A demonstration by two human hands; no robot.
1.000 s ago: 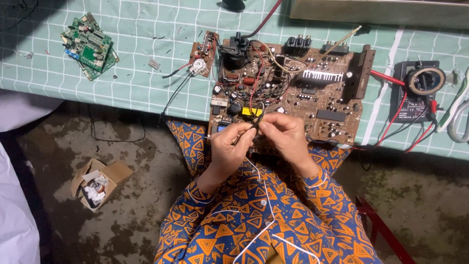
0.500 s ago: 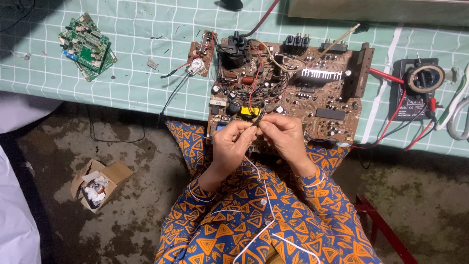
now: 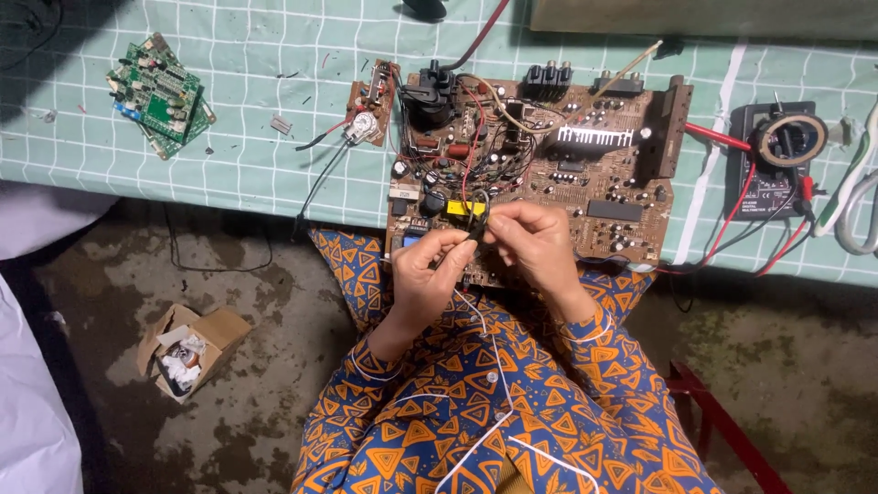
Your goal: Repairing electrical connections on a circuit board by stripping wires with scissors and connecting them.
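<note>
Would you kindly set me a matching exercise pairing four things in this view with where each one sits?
Things:
1. green circuit board
2. large brown circuit board
3. black multimeter
4. open cardboard box

Places:
A. on the floor, lower left
B. at the table's near edge, just beyond both hands
C. on the table, far right
D. on the table, far left

Pairs: 1-D, 2-B, 3-C, 4-A

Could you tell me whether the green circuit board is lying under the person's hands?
No, the green circuit board lies far off at the table's left end, while both hands work over the large brown circuit board.
</note>
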